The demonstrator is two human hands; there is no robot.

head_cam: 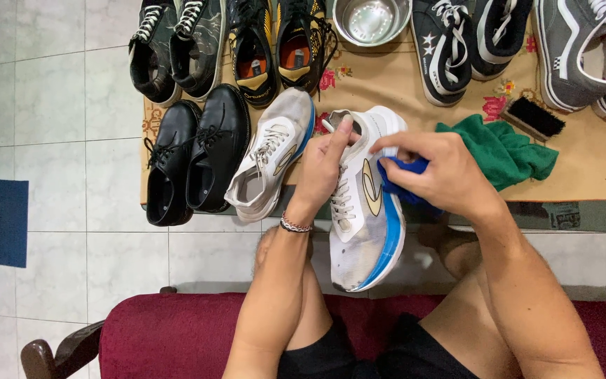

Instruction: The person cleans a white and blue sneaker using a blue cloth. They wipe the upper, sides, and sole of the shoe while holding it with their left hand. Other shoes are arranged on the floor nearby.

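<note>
Gripping white shoe (367, 210) with left hand (324, 165) at 9 o'clock, right hand (443, 172) is pinching blue cloth (395, 175), rubbing at 3; steadying firmly is helping.

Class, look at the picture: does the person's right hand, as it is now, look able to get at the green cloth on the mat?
Probably yes. The right hand, pressing a blue cloth on the white shoe, sits just beside the green cloth, with nothing between them. It would need to free its fingers first.

The person's arms are bare, with no sleeves showing. A beaded silver bracelet (294, 224) circles the left wrist. Black shorts (369, 354) cover the lap at six o'clock.
</note>
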